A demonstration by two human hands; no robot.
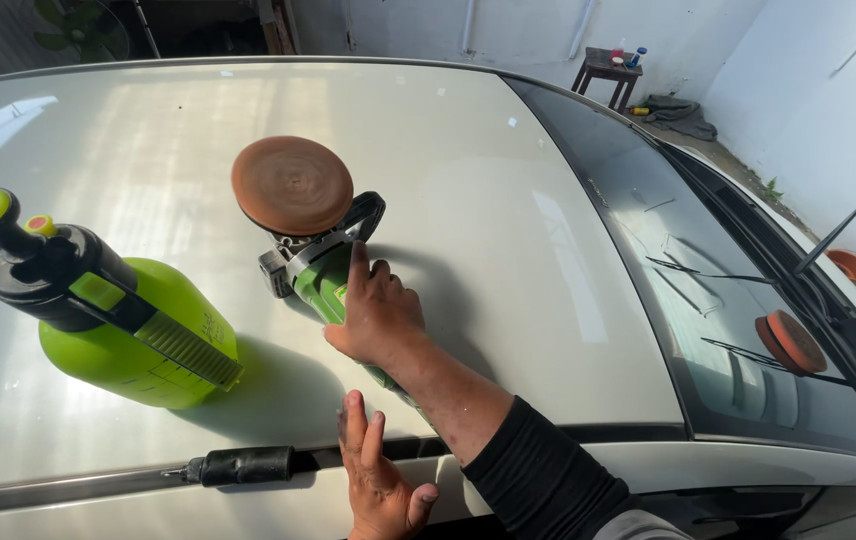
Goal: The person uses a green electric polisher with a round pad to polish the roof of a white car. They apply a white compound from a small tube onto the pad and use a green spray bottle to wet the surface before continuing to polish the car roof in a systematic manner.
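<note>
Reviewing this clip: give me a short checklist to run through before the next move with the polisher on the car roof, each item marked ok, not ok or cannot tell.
1. Right hand on the green polisher body: ok, it rests on top of it.
2. Brown pad off the paint: ok, it faces upward.
3. Left hand braced on the roof edge: ok, fingers flat.
4. Green spray bottle stable: ok, lying on its side, clear of the polisher.
5. Polisher switched off: cannot tell.
6. Spare orange pad on the windshield secure: cannot tell.
</note>
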